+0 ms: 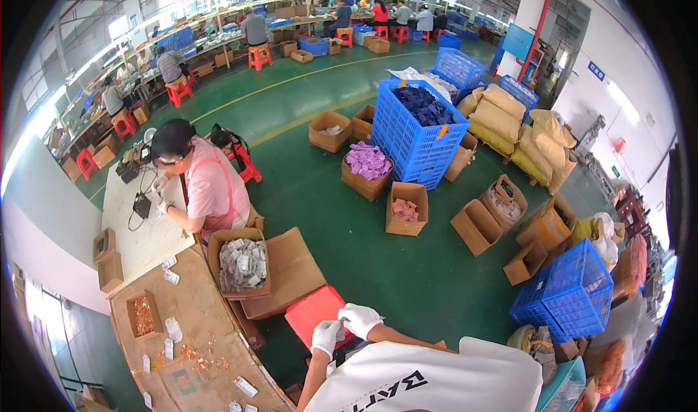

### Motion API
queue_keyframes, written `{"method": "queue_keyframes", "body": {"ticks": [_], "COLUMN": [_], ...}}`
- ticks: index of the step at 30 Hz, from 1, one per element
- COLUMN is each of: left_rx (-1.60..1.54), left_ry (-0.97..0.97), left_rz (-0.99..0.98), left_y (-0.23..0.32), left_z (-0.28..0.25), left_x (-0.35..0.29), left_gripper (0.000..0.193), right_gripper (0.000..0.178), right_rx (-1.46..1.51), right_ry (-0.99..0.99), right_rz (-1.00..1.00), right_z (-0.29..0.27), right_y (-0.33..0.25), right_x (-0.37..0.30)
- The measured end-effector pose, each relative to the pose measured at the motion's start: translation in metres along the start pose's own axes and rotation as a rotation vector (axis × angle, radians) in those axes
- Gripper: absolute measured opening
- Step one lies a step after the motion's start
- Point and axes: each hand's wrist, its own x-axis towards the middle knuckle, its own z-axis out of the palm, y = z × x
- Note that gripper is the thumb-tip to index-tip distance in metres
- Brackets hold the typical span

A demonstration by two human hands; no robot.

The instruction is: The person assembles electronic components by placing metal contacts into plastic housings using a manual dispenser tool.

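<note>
My left hand (326, 336) and my right hand (359, 320), both in white gloves, meet in front of me, just over the near edge of a red stool (309, 316). Their fingers are curled in close to each other. Whatever lies between them is too small or hidden to make out. Left of the hands is a cardboard-covered table (207, 307) with several small white pieces (245, 386) and a scatter of copper-coloured bits (203, 357). A small box of copper-coloured parts (144, 316) sits farther back on it.
A carton of grey-white pieces (243, 265) stands beside the table, near a seated person in pink (211, 176). Blue crates (414, 139) and cartons of purple (367, 161) and pink pieces (406, 210) stand on the green floor. Another blue crate (571, 288) is at right.
</note>
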Motion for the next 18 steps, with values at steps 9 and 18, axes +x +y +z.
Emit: {"method": "queue_keyframes", "body": {"ticks": [9,18], "left_rx": [-0.124,-0.317], "left_ry": [-0.057,0.018], "left_rz": [-0.108,-0.015], "left_y": [0.008,-0.014], "left_z": [0.032,0.034], "left_x": [0.015,0.02], "left_gripper": [0.03,0.025], "right_gripper": [0.006,0.011], "right_rx": [0.216,0.328], "right_ry": [0.034,-0.028], "right_rz": [-0.068,-0.081], "right_z": [-0.01,-0.009], "right_y": [0.058,0.059], "right_x": [0.002,0.019]}}
